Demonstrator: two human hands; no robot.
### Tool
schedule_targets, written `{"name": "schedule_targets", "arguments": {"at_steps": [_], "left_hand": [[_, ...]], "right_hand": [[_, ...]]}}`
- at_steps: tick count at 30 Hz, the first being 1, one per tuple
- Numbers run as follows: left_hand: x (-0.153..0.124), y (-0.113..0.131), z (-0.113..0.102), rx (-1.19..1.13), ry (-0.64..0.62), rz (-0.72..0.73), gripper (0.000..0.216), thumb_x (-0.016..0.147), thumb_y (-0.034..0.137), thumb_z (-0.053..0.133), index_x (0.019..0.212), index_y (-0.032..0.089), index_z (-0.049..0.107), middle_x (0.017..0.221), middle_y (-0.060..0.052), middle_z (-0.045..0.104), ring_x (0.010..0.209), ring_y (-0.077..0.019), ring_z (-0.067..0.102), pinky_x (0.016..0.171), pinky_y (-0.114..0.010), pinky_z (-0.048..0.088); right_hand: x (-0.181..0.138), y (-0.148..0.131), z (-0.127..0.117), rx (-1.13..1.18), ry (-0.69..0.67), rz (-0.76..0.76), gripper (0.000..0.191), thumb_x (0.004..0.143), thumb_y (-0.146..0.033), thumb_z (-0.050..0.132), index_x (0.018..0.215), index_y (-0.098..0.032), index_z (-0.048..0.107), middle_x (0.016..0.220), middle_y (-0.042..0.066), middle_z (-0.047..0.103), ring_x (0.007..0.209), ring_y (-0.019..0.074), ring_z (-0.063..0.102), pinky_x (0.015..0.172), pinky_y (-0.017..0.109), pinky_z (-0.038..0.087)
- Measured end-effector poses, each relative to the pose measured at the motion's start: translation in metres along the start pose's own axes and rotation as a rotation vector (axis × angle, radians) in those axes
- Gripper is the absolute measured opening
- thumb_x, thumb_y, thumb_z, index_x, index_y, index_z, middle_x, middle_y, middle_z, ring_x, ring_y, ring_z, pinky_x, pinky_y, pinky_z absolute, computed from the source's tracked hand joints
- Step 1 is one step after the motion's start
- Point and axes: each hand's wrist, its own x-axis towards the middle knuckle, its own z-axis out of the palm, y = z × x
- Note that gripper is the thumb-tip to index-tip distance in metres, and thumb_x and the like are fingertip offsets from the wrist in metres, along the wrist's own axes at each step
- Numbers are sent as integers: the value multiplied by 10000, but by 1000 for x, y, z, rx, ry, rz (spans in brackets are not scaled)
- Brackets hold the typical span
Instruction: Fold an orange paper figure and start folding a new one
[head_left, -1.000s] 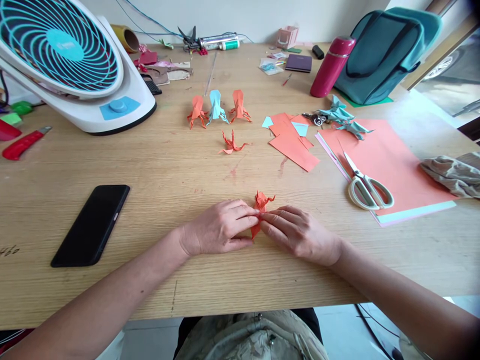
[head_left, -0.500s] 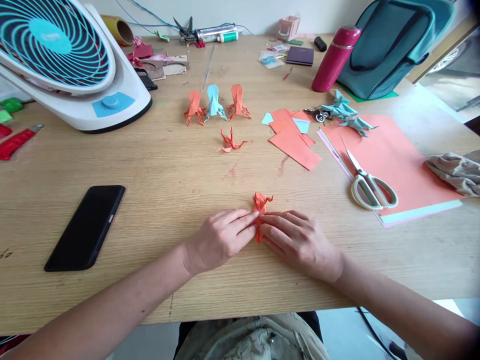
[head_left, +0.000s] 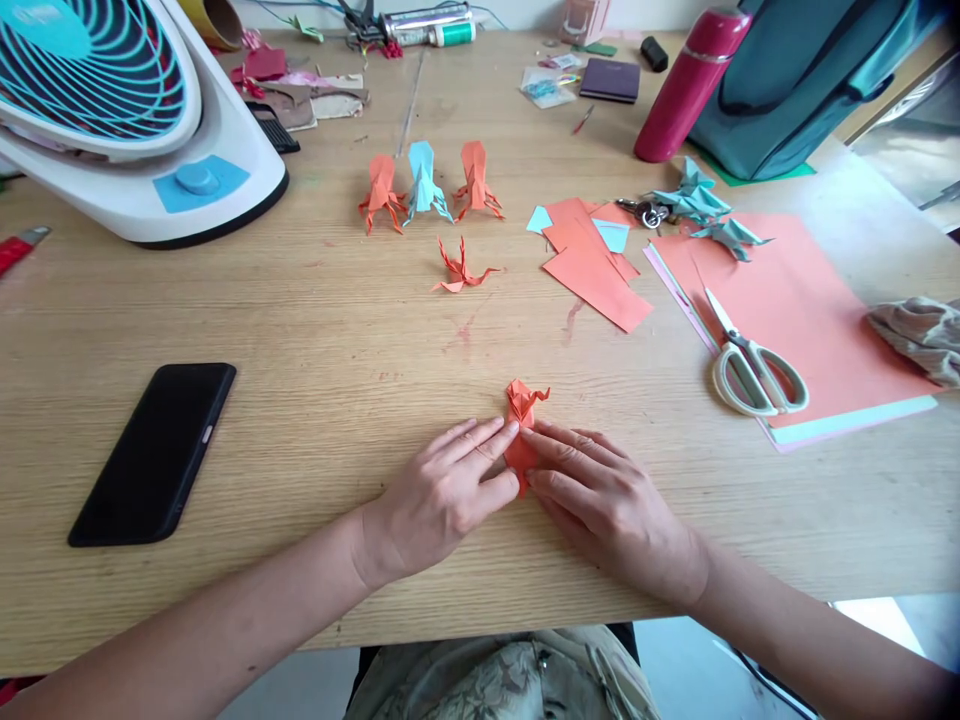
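The left hand (head_left: 442, 495) and the right hand (head_left: 607, 505) lie together on the table (head_left: 300, 350), their fingertips pressing down a small orange folded paper (head_left: 523, 430) between them.

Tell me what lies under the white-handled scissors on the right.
The white-handled scissors lie on a large orange paper sheet, with pale sheets' edges showing beneath. Anything further under the stack is hidden.

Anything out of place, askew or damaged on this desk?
Nothing serious. Reddish smears stain the table between the loose orange figure and the orange paper strips. That figure lies apart from the row of three figures. Both hands, left hand and right hand, press the orange fold flat.
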Motion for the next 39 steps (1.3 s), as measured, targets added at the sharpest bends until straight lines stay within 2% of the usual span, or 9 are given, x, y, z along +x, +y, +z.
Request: {"name": "schedule_targets", "arguments": {"at_steps": [5, 8, 12, 17, 21, 27, 33, 39], "left_hand": [[-4, -6, -7, -50, -107, 47, 188, 963, 114, 471, 1020, 142, 648, 1396, -240, 575, 1318, -320, 548, 1052, -468, 509], [-7, -12, -8, -51, -151, 94, 190, 962, 109, 469, 1062, 145, 626, 1426, -253, 540, 1349, -328, 513, 1054, -478, 501], [-9, -15, -7, -36, -165, 112, 202, 972, 136, 480, 1121, 128, 616, 1470, -231, 504, 1384, -319, 474, 1086, -478, 474], [-9, -12, -6, 49, -198, 119, 470, 984, 233, 514, 1408, 36, 468, 1486, -204, 497, 1395, -310, 460, 1120, -452, 451], [-8, -12, -8, 60, -255, 123, 510, 975, 267, 538, 1416, 19, 472, 1514, -206, 458, 1411, -330, 433, 1135, -463, 428], [-9, -21, -11, -32, -300, 149, 514, 951, 292, 590, 1410, 79, 505, 1536, -230, 413, 1446, -333, 380, 1137, -479, 402], [-8, -31, -16, -96, -355, 205, 527, 963, 345, 562, 1444, 143, 490, 1559, -269, 343, 1457, -366, 350, 1131, -503, 394], [-4, -39, -20, -194, -394, 232, 528, 947, 315, 596, 1454, 221, 484, 1595, -233, 286, 1472, -365, 314, 1141, -527, 379]], "right_hand": [[-5, 7, -5, 96, -84, -35, 246, 977, -123, 489, 1144, -137, 670, 1485, 185, 506, 1438, 283, 395, 1087, 474, 443], [-7, 13, -8, 133, -111, -60, 285, 971, -125, 492, 1203, -146, 657, 1505, 186, 481, 1445, 287, 382, 1092, 490, 435], [-7, 16, -11, 176, -132, -60, 283, 956, -100, 490, 1159, -160, 677, 1518, 171, 469, 1441, 287, 392, 1096, 493, 435], [-7, 15, -6, 205, -84, 7, 395, 974, -120, 486, 1362, -150, 553, 1459, 161, 542, 1419, 248, 433, 1133, 466, 423], [-8, 14, -3, 165, -88, -7, 410, 988, -121, 469, 1390, -155, 542, 1476, 160, 523, 1433, 250, 410, 1143, 476, 406], [-10, 19, -8, 140, -168, -90, 404, 963, -102, 468, 1348, -139, 586, 1545, 191, 418, 1474, 303, 326, 1126, 526, 396], [-9, 24, -16, 147, -218, -155, 425, 952, -118, 480, 1359, -166, 590, 1585, 193, 344, 1491, 323, 277, 1111, 545, 396], [-6, 23, -25, 178, -325, -149, 555, 923, -78, 478, 1462, -212, 493, 1640, 183, 206, 1515, 339, 182, 1145, 583, 329]]}}
